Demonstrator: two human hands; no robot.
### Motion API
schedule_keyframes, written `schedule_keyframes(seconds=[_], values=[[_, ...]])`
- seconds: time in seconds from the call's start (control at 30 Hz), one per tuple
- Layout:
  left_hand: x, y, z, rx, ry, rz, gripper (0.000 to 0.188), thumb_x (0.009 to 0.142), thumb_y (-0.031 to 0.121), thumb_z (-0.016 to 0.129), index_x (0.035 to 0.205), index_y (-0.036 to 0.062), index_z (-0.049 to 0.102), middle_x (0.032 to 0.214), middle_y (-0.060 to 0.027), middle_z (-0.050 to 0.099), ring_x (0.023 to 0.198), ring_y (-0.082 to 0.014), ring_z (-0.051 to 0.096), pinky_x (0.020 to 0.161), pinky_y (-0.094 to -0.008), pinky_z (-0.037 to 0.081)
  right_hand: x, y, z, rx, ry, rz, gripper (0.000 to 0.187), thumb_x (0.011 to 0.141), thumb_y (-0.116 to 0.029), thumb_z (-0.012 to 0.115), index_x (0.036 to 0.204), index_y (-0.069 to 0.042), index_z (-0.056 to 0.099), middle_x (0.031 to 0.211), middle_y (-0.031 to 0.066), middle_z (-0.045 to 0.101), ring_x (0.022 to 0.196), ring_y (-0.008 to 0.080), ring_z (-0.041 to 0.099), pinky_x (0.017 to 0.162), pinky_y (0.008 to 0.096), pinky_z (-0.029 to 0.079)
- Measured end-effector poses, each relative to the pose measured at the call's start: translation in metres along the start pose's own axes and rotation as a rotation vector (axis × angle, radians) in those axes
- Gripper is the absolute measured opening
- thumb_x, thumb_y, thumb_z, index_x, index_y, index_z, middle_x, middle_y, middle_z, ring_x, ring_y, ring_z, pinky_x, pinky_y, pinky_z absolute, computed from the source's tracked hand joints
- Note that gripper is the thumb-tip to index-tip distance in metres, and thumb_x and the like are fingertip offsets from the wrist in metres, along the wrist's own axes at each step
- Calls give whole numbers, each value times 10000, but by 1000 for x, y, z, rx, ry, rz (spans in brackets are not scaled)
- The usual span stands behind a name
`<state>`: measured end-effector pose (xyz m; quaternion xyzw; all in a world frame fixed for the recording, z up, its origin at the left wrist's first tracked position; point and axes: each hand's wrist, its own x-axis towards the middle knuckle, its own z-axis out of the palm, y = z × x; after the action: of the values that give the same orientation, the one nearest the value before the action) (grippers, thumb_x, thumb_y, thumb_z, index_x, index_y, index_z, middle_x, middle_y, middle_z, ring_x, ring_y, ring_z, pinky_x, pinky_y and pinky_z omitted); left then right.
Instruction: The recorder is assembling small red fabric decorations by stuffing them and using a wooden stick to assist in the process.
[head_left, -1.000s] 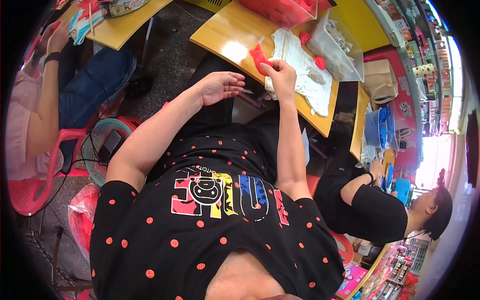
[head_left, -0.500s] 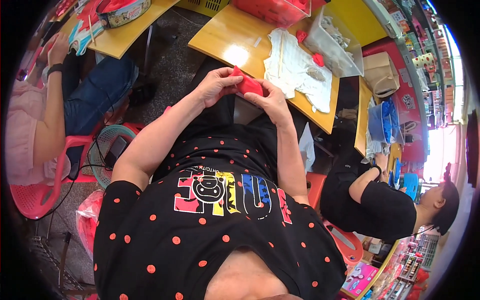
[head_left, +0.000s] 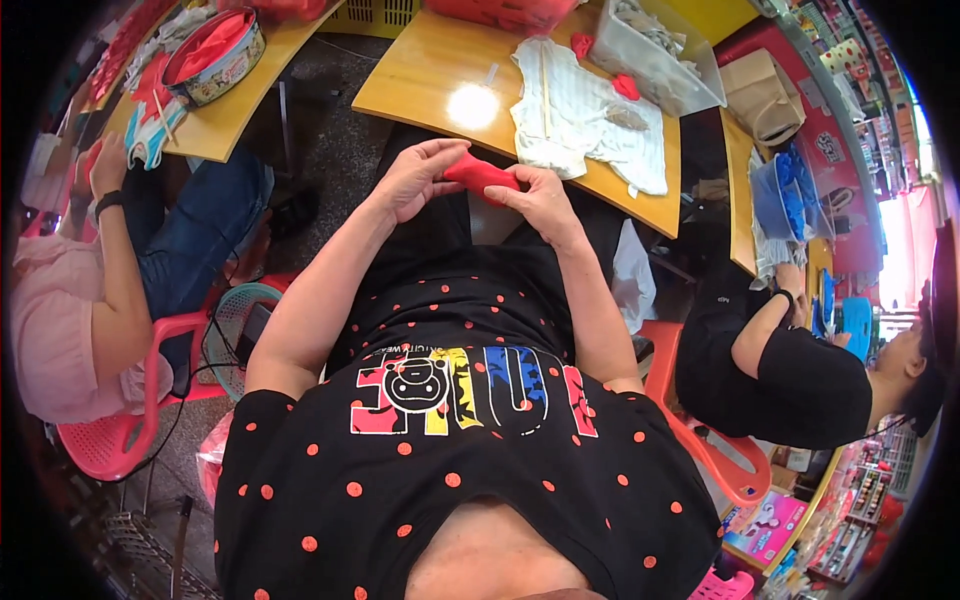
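Between my two hands, above my lap and just short of the table edge, is a small piece of red fabric (head_left: pixel 481 176). My left hand (head_left: pixel 418 180) pinches its left end with thumb and fingers. At the other end, my right hand (head_left: pixel 543 203) grips it, thumb on the near side. The piece looks long and narrow, with the fingertips covering both ends. Beyond my right hand, a white cloth (head_left: pixel 560 110) lies on the wooden table (head_left: pixel 420 75), with a thin stick on it. Small red pieces (head_left: pixel 626 86) rest by the cloth.
A clear plastic bin (head_left: pixel 695 95) of pale cloth bits stands at the table's far right, a red tub (head_left: pixel 500 12) behind. One person (head_left: pixel 75 310) sits left near a round tin (head_left: pixel 215 65); another (head_left: pixel 790 370) works at right beside a blue-filled tub (head_left: pixel 785 200).
The red fabric has gone from a raised, peaked shape to a longer, flatter one between my hands. My left hand has shifted slightly left. The whole view has also shifted.
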<state>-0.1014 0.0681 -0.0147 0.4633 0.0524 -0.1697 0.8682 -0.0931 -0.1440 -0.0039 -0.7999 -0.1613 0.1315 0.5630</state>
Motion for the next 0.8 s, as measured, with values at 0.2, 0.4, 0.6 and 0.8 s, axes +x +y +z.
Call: schedule_keyframes(seconds=[0.2, 0.4, 0.6, 0.8], values=[[8, -9, -8, 72, 9, 30, 174, 845, 171, 666, 983, 66, 644, 962, -29, 646, 857, -110, 614, 741, -242, 507, 3, -3, 0, 44, -5, 18, 269, 758, -181, 740, 937, -1, 648, 772, -6, 615, 701, 54, 525, 654, 209, 431], [11, -14, -7, -71, -93, 113, 142, 846, 65, 640, 985, 40, 635, 966, -57, 646, 890, -144, 619, 829, -287, 508, 2, -4, 0, 29, 6, -24, 323, 744, -122, 752, 1014, -8, 614, 870, 12, 625, 766, 69, 558, 720, 209, 452], [7, -9, -4, -12, -79, 86, 143, 864, 78, 617, 1004, 49, 627, 967, -50, 644, 886, -139, 614, 821, -283, 501, -3, -15, 14, 34, 146, -199, 314, 762, -134, 727, 1033, -20, 614, 900, 48, 636, 795, 120, 596, 722, 252, 484], [10, -11, -6, -39, -11, 41, 135, 860, 130, 639, 979, 68, 625, 947, -24, 643, 835, -103, 606, 741, -242, 499, -3, -14, 19, -272, 241, -404, 277, 787, -121, 710, 1030, -32, 613, 886, 33, 624, 786, 108, 595, 696, 243, 488]])
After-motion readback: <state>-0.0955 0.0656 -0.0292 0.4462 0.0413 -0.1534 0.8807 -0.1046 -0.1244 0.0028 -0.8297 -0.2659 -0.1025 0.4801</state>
